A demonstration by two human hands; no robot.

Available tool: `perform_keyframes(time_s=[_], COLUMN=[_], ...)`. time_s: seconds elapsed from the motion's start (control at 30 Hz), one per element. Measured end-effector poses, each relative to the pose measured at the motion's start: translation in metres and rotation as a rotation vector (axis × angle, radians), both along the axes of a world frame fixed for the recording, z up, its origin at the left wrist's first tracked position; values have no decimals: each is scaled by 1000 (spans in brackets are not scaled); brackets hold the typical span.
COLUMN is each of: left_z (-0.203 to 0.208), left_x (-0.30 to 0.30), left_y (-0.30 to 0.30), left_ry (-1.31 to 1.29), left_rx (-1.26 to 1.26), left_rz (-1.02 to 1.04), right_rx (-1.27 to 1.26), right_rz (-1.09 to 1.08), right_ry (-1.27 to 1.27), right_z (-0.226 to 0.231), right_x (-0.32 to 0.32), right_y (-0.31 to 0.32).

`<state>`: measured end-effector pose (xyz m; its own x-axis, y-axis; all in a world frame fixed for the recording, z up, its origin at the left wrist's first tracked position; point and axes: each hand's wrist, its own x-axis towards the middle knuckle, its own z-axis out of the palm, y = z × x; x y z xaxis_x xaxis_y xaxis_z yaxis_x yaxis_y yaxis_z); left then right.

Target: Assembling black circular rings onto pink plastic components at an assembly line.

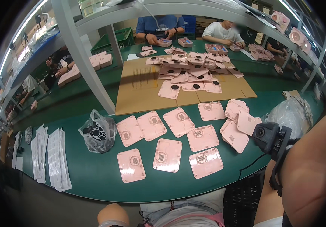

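My right hand or wrist (310, 178) looms large and blurred at the right edge, close to the camera; its fingers do not show. A black strapped-on camera (269, 134) sits on that wrist. A bare bent part of my left arm (113, 213) shows at the lower edge, its hand out of view. Several pink plastic panels lie spread on the green table, among them a front panel (131, 165), a middle panel (167, 155) and a right panel (206, 163). An overlapping stack of pink panels (235, 136) lies nearest the wrist camera.
Cardboard (138, 94) bears a heap of pink panels with black round parts (189, 72). A clear bag of black rings (98, 132) and white sticker sheets (58, 159) lie left; a plastic bag (287, 115) lies right. A metal frame post (87, 56) rises left. Co-workers (161, 28) sit opposite.
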<state>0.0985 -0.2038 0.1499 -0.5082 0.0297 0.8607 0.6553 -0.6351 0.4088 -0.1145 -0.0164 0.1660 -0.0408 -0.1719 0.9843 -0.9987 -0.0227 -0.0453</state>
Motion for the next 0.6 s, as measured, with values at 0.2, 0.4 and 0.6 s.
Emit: perform_keyframes(time_s=[0.2, 0.4, 0.6], left_z=[2, -6, -22], left_x=[11, -4, -9], left_y=[7, 6, 10], left_ry=[-34, 220, 343], left_rx=[12, 83, 251], left_rz=[2, 121, 206], right_rx=[9, 20, 77], right_rz=[7, 4, 24], right_ry=[9, 19, 53], right_z=[4, 5, 8], right_x=[2, 3, 0], right_y=[5, 6, -1])
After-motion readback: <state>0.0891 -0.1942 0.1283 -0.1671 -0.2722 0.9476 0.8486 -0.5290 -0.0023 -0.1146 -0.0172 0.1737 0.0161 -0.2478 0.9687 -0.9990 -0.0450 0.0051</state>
